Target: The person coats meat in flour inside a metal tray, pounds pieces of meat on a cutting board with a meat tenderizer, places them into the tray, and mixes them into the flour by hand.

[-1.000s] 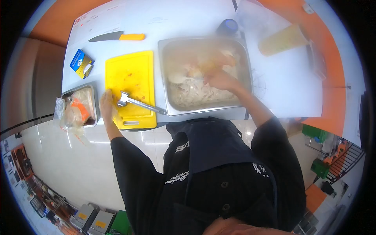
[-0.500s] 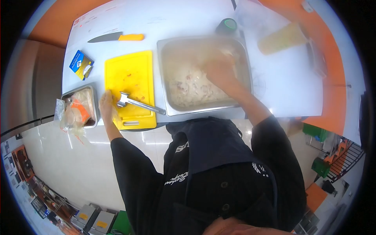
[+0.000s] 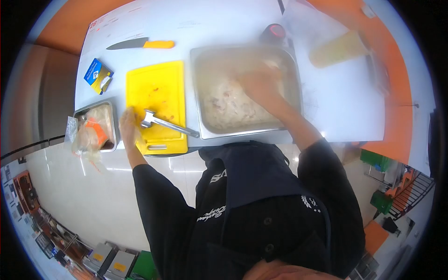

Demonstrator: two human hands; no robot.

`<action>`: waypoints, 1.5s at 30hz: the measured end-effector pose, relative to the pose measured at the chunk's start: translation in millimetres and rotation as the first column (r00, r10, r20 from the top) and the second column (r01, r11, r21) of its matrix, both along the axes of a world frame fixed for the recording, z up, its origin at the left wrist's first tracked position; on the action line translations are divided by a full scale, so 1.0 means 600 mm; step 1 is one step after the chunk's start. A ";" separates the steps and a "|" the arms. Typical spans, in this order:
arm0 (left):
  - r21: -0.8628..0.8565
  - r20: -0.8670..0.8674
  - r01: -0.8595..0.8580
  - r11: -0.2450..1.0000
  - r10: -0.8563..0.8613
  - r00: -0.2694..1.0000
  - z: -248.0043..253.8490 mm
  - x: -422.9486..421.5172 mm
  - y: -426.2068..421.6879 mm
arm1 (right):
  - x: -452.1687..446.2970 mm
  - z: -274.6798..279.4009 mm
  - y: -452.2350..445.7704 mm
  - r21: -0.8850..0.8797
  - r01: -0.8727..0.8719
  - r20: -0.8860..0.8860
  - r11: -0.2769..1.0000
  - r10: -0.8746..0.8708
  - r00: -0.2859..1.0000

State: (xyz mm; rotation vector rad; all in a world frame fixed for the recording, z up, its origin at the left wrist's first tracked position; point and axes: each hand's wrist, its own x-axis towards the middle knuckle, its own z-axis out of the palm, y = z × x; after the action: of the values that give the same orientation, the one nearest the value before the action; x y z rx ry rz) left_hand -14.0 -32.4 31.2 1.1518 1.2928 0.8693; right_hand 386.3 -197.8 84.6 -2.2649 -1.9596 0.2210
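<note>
My left hand (image 3: 127, 127) rests at the left edge of a yellow cutting board (image 3: 172, 74), its fingers stretched out and seemingly in a clear plastic glove. On the board, beside that hand, lies a metal meat mallet (image 3: 164, 124), its handle pointing right. My right hand (image 3: 261, 86) reaches down into a deep steel pan (image 3: 252, 134). Pale, floury-looking pieces (image 3: 228, 105) fill the pan's bottom; haze hangs over them. Blur hides the right fingers, so I cannot make out whether they hold a piece.
Left of the board stand a small metal tray (image 3: 113, 116) holding a plastic bag (image 3: 95, 130), and a blue-yellow box (image 3: 98, 76). Behind lies a yellow-handled knife (image 3: 140, 44). A dark round object (image 3: 274, 33) and a container with yellowish contents (image 3: 338, 49) stand beyond the pan.
My right hand has shifted slightly left within the pan. The top of the dark round object has turned from green to red. My left hand stays at the board.
</note>
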 end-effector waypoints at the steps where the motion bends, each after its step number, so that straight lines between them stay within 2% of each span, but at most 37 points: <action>1: 0.003 -0.042 -0.027 1.000 0.027 0.999 0.012 0.004 -0.006 | -0.006 0.008 -0.004 -0.021 -0.003 -0.008 1.000 0.002 1.000; 4: -0.019 0.002 -0.005 1.000 0.005 1.000 -0.007 -0.008 0.007 | -0.030 0.015 -0.032 -0.059 -0.085 -0.053 0.995 0.082 0.995; 7: -0.043 0.071 0.017 0.999 -0.014 0.997 -0.014 -0.009 0.012 | -0.065 0.070 -0.030 -0.357 0.000 -0.077 0.934 -0.030 0.997; 10: 0.008 -0.111 -0.007 1.000 0.008 0.994 0.004 -0.001 0.003 | -0.078 0.047 -0.016 -0.320 -0.056 -0.154 0.946 0.007 0.988; 13: 0.071 -0.197 0.089 0.994 -0.073 0.978 -0.011 -0.015 0.017 | -0.077 0.037 -0.001 -0.392 -0.041 -0.242 0.919 -0.060 0.968; 16: 0.008 -0.028 0.051 0.999 -0.051 0.998 -0.028 -0.022 0.020 | -0.035 -0.027 -0.004 -0.364 -0.142 -0.359 0.921 0.002 0.934; 19: -0.013 0.062 0.044 0.999 -0.044 0.997 -0.036 -0.022 0.020 | -0.016 0.007 -0.021 -0.477 -0.130 -0.482 0.869 -0.135 0.866; 22: -0.013 0.051 0.024 1.000 -0.023 0.998 -0.033 -0.022 0.017 | 0.008 0.009 -0.050 -0.313 -0.106 -0.628 0.944 -0.122 0.769; 25: -0.017 -0.014 0.024 1.000 -0.024 1.000 -0.018 -0.018 0.012 | 0.036 -0.001 -0.063 -0.208 -0.108 -0.576 0.972 -0.033 0.817; 28: 0.005 -0.035 0.046 0.999 -0.046 0.998 -0.028 -0.021 0.019 | 0.026 0.026 -0.076 -0.318 0.096 -0.162 0.943 -0.154 0.975; 31: -0.006 0.043 0.017 1.000 -0.017 0.999 -0.042 -0.025 0.022 | 0.011 0.052 -0.077 -0.213 0.099 -0.103 0.972 -0.123 0.987; 34: -0.024 0.040 0.063 0.998 -0.062 0.997 -0.041 -0.029 0.024 | -0.007 0.038 -0.075 -0.212 -0.038 -0.177 0.976 0.000 0.984; 37: -0.032 0.034 0.064 0.997 -0.063 0.997 -0.038 -0.030 0.024 | -0.018 0.053 -0.063 -0.333 0.087 -0.077 0.939 -0.119 0.990; 40: -0.020 0.013 0.057 0.998 -0.057 0.998 -0.039 -0.032 0.022 | -0.013 0.067 -0.063 -0.200 0.094 -0.151 0.975 -0.125 0.981; 43: 0.013 0.027 0.104 0.994 -0.105 0.994 -0.020 -0.019 0.019 | -0.006 0.060 -0.074 -0.287 0.120 -0.033 0.950 -0.135 0.990; 45: 0.005 0.024 0.081 0.997 -0.081 0.996 -0.020 -0.016 0.020 | 0.013 0.073 -0.078 -0.269 0.157 -0.060 0.950 -0.180 0.982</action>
State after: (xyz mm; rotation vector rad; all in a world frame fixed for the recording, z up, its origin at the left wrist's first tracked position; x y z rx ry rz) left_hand -23.6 -20.2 19.1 1.1848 1.2168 0.8246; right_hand 394.1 -244.4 128.3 -2.5224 -1.7738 0.5782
